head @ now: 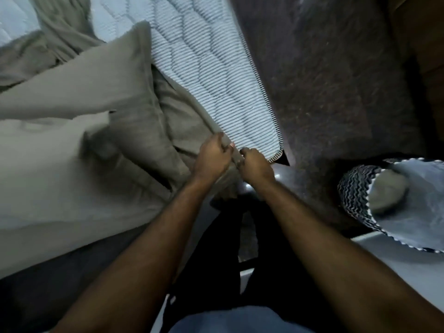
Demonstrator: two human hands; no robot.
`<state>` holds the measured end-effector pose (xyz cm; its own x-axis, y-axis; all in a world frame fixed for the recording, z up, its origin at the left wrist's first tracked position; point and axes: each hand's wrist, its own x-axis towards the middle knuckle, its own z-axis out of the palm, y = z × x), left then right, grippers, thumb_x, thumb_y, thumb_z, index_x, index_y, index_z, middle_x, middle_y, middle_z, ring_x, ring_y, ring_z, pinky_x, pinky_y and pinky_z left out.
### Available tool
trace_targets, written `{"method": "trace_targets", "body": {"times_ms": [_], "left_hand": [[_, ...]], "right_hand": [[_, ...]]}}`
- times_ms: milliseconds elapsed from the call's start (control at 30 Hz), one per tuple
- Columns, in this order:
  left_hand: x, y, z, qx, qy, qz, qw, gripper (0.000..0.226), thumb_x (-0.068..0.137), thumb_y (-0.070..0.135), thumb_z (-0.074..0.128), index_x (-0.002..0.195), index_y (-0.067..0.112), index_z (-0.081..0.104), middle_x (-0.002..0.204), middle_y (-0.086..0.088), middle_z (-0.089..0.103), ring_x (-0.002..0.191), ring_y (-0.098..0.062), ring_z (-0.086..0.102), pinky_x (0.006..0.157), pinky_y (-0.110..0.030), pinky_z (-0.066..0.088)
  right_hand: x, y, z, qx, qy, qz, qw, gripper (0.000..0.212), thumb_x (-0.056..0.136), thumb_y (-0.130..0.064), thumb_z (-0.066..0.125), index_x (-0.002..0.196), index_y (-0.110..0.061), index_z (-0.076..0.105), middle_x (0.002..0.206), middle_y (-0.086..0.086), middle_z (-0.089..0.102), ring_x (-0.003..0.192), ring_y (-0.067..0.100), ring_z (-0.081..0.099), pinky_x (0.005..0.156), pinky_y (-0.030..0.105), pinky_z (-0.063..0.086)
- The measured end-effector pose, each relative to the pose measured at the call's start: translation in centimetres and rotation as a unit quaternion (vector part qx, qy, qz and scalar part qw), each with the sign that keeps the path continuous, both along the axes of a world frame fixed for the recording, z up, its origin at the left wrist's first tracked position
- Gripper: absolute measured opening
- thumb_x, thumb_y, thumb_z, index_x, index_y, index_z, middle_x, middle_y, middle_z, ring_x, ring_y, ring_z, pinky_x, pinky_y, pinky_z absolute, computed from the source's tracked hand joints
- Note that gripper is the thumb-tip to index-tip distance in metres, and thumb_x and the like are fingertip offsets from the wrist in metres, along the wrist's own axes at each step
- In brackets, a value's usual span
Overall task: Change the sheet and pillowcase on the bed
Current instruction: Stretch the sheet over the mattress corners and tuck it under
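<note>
Left hand (212,156) and right hand (255,164) side by side, both clenched on the grey-green sheet (182,121) at the mattress (216,75) corner. Pillow (96,80) just left of them.

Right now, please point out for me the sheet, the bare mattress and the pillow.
sheet (185,121), head view, on the bunched fabric above the left hand.
mattress (216,68), head view, on the ribbed quilted top.
pillow (84,87), head view, on the middle of its grey case.
</note>
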<state>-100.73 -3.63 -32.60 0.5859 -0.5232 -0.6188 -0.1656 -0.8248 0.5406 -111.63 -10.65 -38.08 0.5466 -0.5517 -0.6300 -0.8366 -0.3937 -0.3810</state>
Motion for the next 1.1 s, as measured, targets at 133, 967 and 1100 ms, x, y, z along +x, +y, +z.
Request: {"method": "trace_targets", "body": {"times_ms": [133,967,1100], "left_hand": [[-0.8,-2.0,-8.7,0.035,0.084,0.171,0.981,0.050,0.086,0.047,0.069,0.110,0.004,0.060,0.110,-0.016,0.069,0.104,-0.030,0.065,0.088,-0.029,0.049],[-9.8,-15.6,-13.6,-0.085,0.235,0.007,0.968,0.049,0.106,0.024,0.047,0.076,-0.014,0.049,0.058,-0.029,0.060,0.045,-0.029,0.063,0.049,-0.039,0.050],[-10.7,-15.0,-14.7,-0.051,0.196,0.023,0.979,0.037,0.106,0.015,0.049,0.070,0.013,0.042,0.046,-0.003,0.053,0.035,-0.018,0.053,0.038,-0.023,0.039]], "right_hand": [[-0.7,1.6,-8.5,-0.122,0.014,0.008,0.992,0.025,0.085,-0.023,0.066,0.107,-0.013,0.058,0.110,0.011,0.057,0.099,0.032,0.057,0.078,0.042,0.049],[-12.2,-4.9,-11.6,-0.042,-0.133,-0.327,0.935,0.028,0.098,-0.054,0.030,0.098,-0.028,0.042,0.078,0.010,0.063,0.073,0.037,0.064,0.066,0.050,0.054],[-12.6,-4.4,-10.8,-0.005,-0.171,-0.335,0.926,0.026,0.101,-0.034,0.052,0.112,-0.010,0.054,0.093,0.020,0.069,0.087,0.042,0.063,0.066,0.028,0.032]]}}
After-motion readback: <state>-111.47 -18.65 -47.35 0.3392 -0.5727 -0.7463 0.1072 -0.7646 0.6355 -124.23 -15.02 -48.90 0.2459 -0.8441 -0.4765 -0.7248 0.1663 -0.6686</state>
